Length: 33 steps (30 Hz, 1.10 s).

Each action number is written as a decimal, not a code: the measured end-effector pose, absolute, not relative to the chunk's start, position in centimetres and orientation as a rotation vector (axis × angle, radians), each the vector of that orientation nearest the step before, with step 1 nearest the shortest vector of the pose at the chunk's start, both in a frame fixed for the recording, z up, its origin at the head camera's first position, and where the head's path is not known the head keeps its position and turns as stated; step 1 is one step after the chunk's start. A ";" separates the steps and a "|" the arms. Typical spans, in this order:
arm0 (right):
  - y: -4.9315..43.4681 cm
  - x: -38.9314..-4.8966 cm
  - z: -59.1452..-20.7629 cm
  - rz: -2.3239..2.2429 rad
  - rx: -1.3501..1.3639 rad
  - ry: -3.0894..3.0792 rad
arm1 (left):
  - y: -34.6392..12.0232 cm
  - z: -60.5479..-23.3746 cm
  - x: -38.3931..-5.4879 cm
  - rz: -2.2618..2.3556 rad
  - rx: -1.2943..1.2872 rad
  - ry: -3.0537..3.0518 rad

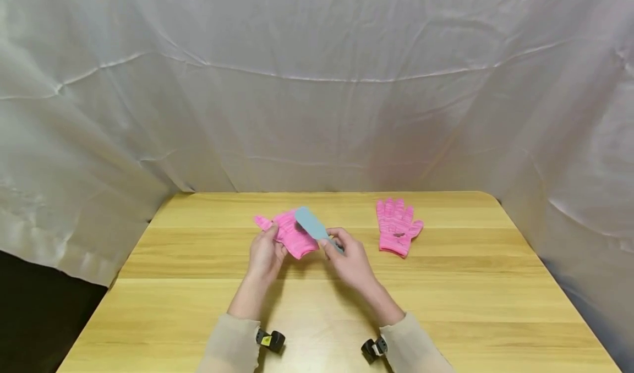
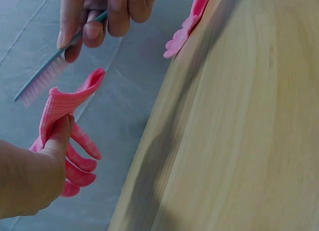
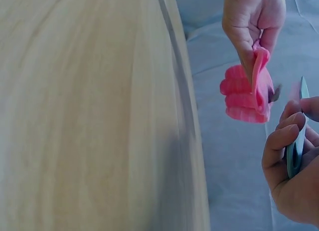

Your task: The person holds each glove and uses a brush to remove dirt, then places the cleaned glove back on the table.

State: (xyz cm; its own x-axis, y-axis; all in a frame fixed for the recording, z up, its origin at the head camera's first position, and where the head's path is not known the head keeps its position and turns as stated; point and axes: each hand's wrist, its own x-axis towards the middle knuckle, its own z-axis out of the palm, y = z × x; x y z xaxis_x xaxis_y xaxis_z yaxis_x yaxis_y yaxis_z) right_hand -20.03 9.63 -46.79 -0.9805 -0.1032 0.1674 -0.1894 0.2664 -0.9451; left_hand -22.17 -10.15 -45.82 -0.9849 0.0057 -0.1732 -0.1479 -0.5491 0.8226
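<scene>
My left hand (image 1: 263, 256) grips a pink knitted glove (image 1: 296, 242) above the table, thumb on top in the left wrist view. The glove's cuff faces toward me, and a dark patch (image 3: 274, 94) stands out on its side in the right wrist view. In my right hand (image 1: 350, 258) is a pale blue brush (image 1: 310, 223), held by its handle. Light bristles (image 2: 46, 81) line the brush's underside. From the head, the brush head overlaps the glove; both wrist views show a gap between them.
A second pink glove (image 1: 394, 224) lies flat on the wooden table (image 1: 317, 307) to the right, with a dark mark near its cuff. Grey cloth (image 1: 317, 120) hangs behind the table and along both sides.
</scene>
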 end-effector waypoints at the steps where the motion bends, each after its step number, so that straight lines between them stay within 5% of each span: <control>1: 9.6 -20.0 -46.8 1.841 0.287 -2.443 | -10.1 -45.8 -22.1 2.675 -0.220 1.450; 33: 9.5 -20.0 -47.7 1.573 0.326 -2.631 | -10.2 -46.2 -22.3 2.661 -0.266 1.456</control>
State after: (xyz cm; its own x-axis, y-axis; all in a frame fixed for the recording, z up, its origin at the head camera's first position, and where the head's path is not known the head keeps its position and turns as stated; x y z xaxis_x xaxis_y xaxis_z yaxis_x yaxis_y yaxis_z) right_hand -19.98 9.48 -47.71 -0.9759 -0.1506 0.1581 -0.2106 0.4573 -0.8640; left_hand -22.28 -10.21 -46.21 -0.9801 0.0009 -0.1986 -0.1678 -0.5389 0.8255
